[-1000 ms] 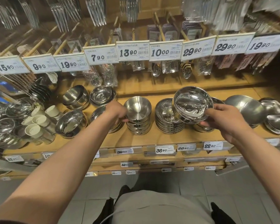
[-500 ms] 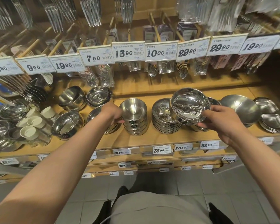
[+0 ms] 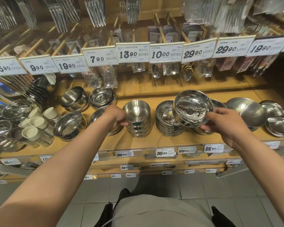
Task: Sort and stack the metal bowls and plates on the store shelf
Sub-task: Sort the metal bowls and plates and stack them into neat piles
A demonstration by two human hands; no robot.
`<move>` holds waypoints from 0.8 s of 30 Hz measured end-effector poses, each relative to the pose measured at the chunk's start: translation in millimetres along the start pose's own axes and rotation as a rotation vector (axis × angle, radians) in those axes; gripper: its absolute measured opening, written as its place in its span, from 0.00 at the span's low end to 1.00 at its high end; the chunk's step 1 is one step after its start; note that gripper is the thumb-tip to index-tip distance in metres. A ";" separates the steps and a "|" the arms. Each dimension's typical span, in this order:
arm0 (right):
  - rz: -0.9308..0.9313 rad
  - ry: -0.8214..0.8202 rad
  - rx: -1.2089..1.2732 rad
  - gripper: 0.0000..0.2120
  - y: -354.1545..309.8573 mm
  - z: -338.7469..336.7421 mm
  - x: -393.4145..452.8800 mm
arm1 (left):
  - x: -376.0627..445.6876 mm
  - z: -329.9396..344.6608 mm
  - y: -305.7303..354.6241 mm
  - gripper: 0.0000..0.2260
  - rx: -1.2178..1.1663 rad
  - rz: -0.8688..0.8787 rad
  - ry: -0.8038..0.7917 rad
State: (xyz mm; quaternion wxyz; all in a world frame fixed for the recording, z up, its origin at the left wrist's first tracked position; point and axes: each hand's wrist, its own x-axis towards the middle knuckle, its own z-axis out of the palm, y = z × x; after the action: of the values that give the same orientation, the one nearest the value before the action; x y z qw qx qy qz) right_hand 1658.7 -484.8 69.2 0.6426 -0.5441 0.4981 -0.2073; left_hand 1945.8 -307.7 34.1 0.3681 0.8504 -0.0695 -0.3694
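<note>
The right hand [image 3: 223,123] grasps a tilted bowl [image 3: 193,108] above the shelf's [image 3: 138,141] front edge. The left hand [image 3: 116,117] grips the stack of bowls [image 3: 138,119] mid-shelf. Tilted so steeply, the bowl could slip and clatter onto the plates [image 3: 168,118] below.

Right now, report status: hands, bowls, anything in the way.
Left hand grips the bowl stack. Right hand holds a tilted bowl above the plate stack. Nothing blocking.

Price tags [image 3: 133,52], hung forks [image 3: 95,10], cups [image 3: 33,126].
</note>
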 end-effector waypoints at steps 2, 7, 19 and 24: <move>-0.001 -0.003 -0.001 0.05 -0.5 -0.5 -0.4 | 0.5 -0.1 -0.7 0.13 0.016 -0.004 -0.001; -0.001 -0.011 0.008 0.05 -1.5 -0.6 -2.6 | 1.6 0.3 -1.0 0.14 0.023 -0.008 0.008; -0.014 -0.003 0.017 0.06 -0.5 -10.7 -6.0 | -13.2 -7.0 2.7 0.09 0.098 0.018 0.105; -0.019 -0.003 0.023 0.04 -8.7 -30.6 -4.2 | -37.5 -14.2 29.5 0.12 0.396 0.146 0.345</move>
State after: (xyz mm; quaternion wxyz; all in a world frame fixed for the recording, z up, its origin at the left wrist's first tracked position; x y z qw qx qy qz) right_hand 1632.8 -499.2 81.5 0.6476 -0.5418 0.4893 -0.2183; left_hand 1933.1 -306.2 82.2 0.2266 0.9490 -0.1378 -0.1705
